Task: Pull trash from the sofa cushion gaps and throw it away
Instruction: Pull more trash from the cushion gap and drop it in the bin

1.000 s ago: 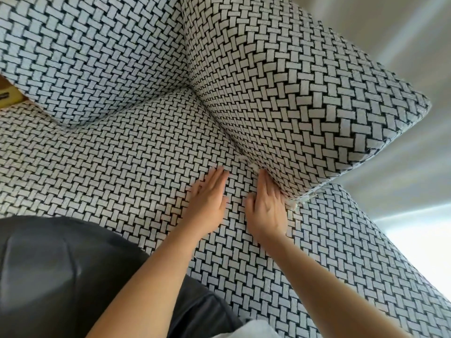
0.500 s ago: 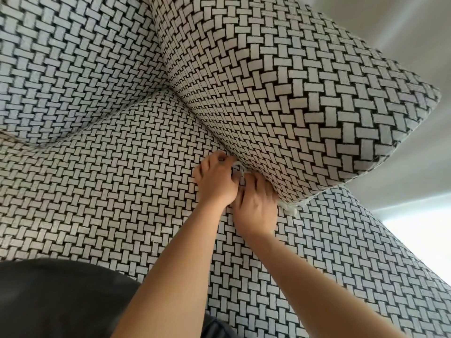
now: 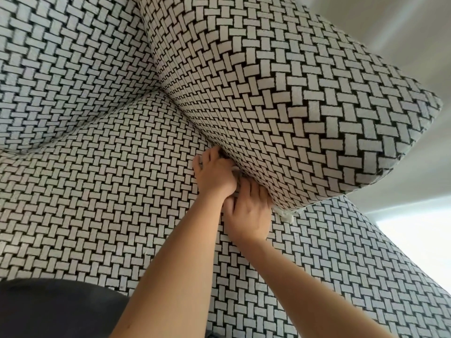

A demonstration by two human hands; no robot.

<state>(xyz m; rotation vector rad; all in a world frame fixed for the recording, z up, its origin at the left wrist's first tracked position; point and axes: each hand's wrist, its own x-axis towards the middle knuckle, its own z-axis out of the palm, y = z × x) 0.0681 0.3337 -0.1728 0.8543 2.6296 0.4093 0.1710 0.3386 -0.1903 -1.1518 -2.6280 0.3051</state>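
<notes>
The sofa is covered in black-and-white woven-pattern fabric. Both my hands are at the gap between the seat cushion (image 3: pixel 127 191) and the big side cushion (image 3: pixel 280 101). My left hand (image 3: pixel 212 175) has its fingers curled into the gap and pinches a small white scrap (image 3: pixel 235 170) at its thumb side. Just below it, my right hand (image 3: pixel 246 212) lies flat with its fingertips pushed under the side cushion's edge, where they are hidden. Another white scrap (image 3: pixel 286 215) pokes out from under the cushion's lower corner, right of my right hand.
A back cushion (image 3: pixel 61 69) in the same fabric fills the upper left. My dark-clothed leg (image 3: pixel 53 311) is at the bottom left. The sofa's arm (image 3: pixel 361 264) runs down to the right, with pale floor or wall (image 3: pixel 402 179) beyond it.
Both hands went from lying flat on the seat into the gap under the side cushion. My left hand curled its fingers and took hold of a white scrap. The view moved closer.
</notes>
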